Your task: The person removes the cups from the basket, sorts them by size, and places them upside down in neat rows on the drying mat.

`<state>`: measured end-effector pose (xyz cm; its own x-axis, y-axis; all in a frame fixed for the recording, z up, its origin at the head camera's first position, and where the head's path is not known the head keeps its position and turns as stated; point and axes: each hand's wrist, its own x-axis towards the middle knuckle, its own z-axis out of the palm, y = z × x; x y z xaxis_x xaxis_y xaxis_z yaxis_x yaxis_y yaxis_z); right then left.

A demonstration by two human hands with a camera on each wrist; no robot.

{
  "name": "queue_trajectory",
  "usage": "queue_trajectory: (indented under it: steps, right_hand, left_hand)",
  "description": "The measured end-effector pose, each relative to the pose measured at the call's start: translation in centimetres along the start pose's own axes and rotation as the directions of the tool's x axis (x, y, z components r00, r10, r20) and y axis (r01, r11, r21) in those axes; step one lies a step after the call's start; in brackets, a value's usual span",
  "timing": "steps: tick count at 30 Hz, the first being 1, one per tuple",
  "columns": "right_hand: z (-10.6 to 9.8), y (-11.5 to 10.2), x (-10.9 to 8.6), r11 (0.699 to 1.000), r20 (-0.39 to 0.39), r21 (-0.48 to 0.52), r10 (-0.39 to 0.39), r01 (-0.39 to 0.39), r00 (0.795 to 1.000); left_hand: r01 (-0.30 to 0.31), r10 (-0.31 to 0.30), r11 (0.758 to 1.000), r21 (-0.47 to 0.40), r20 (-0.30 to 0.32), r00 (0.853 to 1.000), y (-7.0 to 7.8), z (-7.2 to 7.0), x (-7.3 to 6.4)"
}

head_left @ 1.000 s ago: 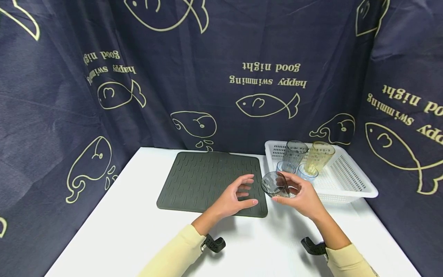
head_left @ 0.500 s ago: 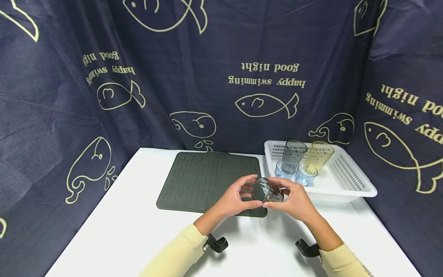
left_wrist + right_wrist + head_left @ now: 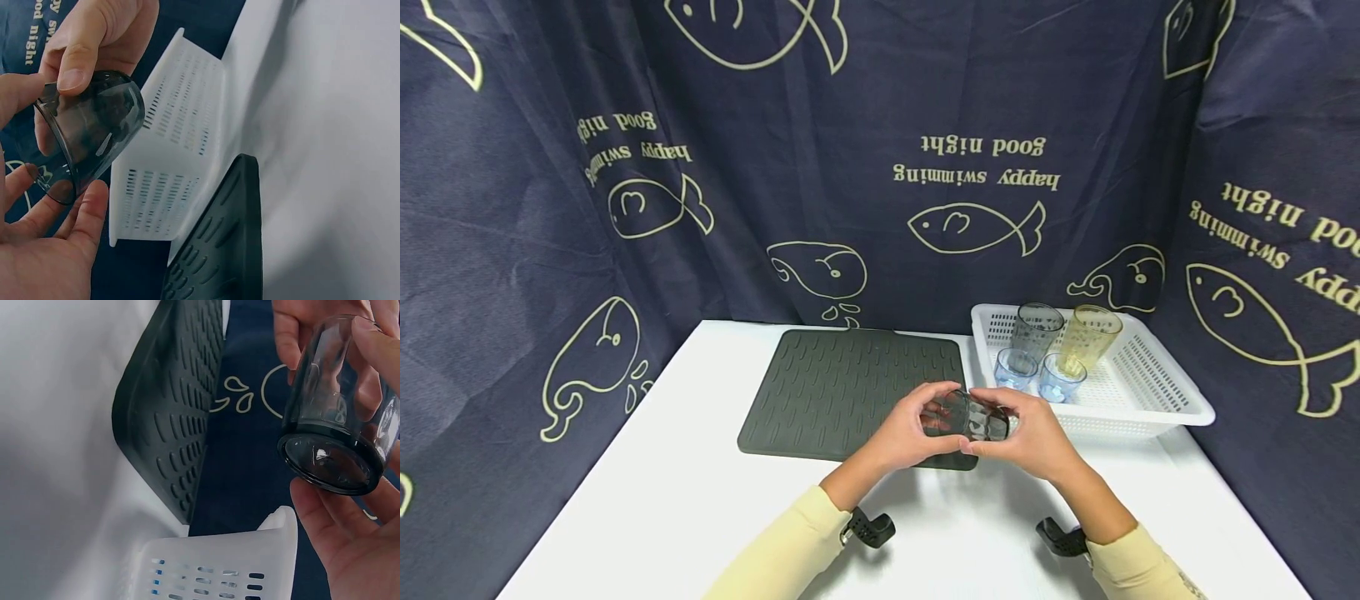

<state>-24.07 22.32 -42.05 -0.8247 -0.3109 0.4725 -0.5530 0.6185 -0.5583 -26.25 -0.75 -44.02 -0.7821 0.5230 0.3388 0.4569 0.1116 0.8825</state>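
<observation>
Between my two hands a smoky grey drinking glass (image 3: 987, 422) lies tilted on its side, above the right front corner of the dark drying mat (image 3: 850, 392). My left hand (image 3: 912, 428) curls its fingers and thumb round the rim end. Toward the base, my right hand (image 3: 1036, 435) grips the glass with thumb and fingers. Both thumbs almost meet on the near side. The left wrist view shows the mouth of the glass (image 3: 94, 131) turned to the left palm. In the right wrist view the thick base of the glass (image 3: 328, 459) faces the camera.
A white perforated basket (image 3: 1172, 387) stands at the right. In it are a tall grey glass (image 3: 1036, 332), a tall yellow glass (image 3: 1092, 333) and two small blue glasses, one (image 3: 1015, 371) left of the other (image 3: 1062, 382). A dark fish-print curtain (image 3: 880, 167) surrounds the white table (image 3: 662, 500).
My right hand has moved left with the grey glass and tipped its mouth toward my left hand. My left hand, empty a second ago, now holds the rim end.
</observation>
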Motion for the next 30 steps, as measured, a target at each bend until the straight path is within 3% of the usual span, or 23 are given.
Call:
queue_trajectory:
  steps: [8,15,22,30]
  right_hand:
    - [-0.2,-0.3,0.3,0.999,-0.011,0.018,-0.028,0.028,1.000]
    - [-0.1,-0.3,0.6,0.989,-0.005,0.149,-0.018,0.018,1.000]
    - [0.2,-0.4,0.6,0.942,0.034,0.334,0.009,-0.020,0.999]
    - [0.9,-0.3,0.5,0.879,0.094,0.468,0.053,-0.091,0.994]
  left_hand:
    - [-0.022,0.021,0.998,-0.059,-0.025,0.999,0.2,-0.5,0.0]
    - [-0.034,0.029,0.989,-0.142,-0.035,0.999,0.3,-1.3,-0.2]
    - [-0.021,0.015,0.985,-0.173,-0.038,0.999,0.4,-2.0,-0.8]
    - [-0.023,0.014,0.978,-0.207,-0.045,0.999,-0.2,-2.8,-1.8]
